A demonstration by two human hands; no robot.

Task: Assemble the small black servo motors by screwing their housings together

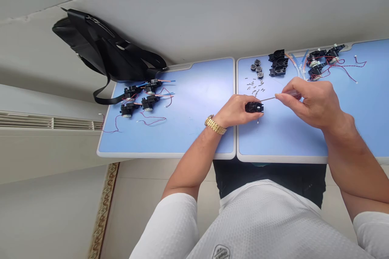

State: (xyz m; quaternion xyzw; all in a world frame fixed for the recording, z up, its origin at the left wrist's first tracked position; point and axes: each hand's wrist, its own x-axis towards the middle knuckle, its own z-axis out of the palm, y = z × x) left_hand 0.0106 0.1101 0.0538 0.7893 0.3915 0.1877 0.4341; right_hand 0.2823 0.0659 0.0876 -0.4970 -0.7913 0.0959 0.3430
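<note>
My left hand (pixel 240 109) pinches a small black plastic housing (pixel 254 107) just above the right-hand blue tabletop. My right hand (pixel 310 99) grips a screwdriver (pixel 293 94) by its clear reddish handle. The thin metal shaft points left, and its tip meets the housing near my left fingers; the exact contact point is hidden. Behind the housing lie several loose screws (pixel 257 86). Farther back are several small round motors (pixel 257 68) and a row of black plastic housings (pixel 278 63).
Clear and blue tubes (pixel 299 64) lie beside wired black assemblies (pixel 319 62) at the back right. On the left table (pixel 194 129), several similar assemblies (pixel 148 102) rest with trailing wires. A black bag (pixel 103 48) leans against the wall. A narrow gap separates the two tables.
</note>
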